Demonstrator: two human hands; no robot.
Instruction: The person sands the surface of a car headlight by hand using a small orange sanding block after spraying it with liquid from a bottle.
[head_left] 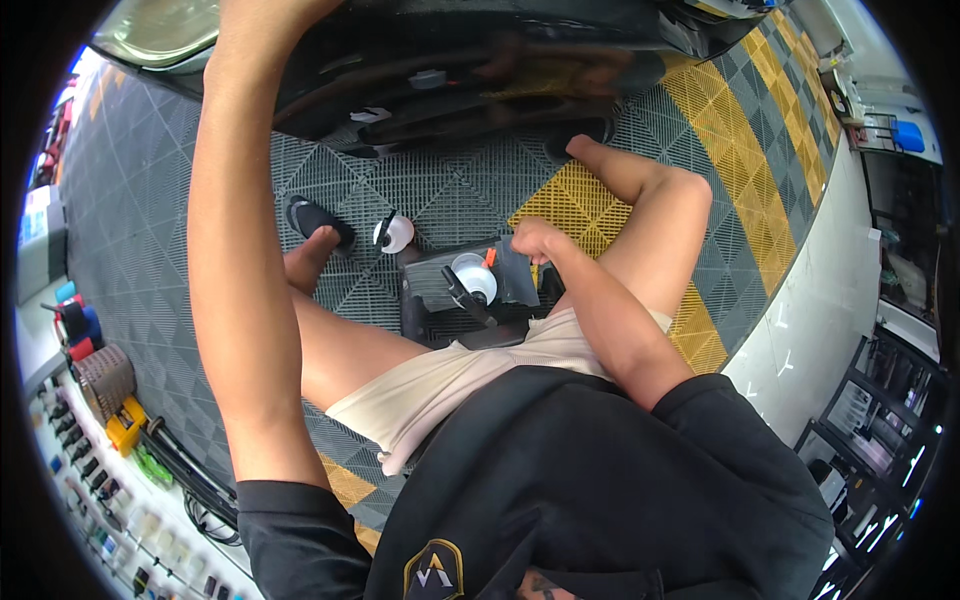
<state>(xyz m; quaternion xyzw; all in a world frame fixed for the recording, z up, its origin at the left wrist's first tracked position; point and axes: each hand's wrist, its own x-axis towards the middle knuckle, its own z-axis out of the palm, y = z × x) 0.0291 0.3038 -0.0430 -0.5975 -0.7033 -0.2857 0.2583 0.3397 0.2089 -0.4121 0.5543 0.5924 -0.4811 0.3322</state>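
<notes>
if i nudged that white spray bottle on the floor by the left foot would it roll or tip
The white spray bottle seems to stand upright on the ridged grid floor tiles, so a nudge would more likely tip it than slide it. Its round body could then roll, though the trigger head would probably stop it. It looks like light plastic.

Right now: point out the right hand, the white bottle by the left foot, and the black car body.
right hand [535, 238]: head view, on the knuckles of the closed fist.
white bottle [397, 234]: head view, on its white body.
black car body [480, 60]: head view, on the glossy panel.
</notes>
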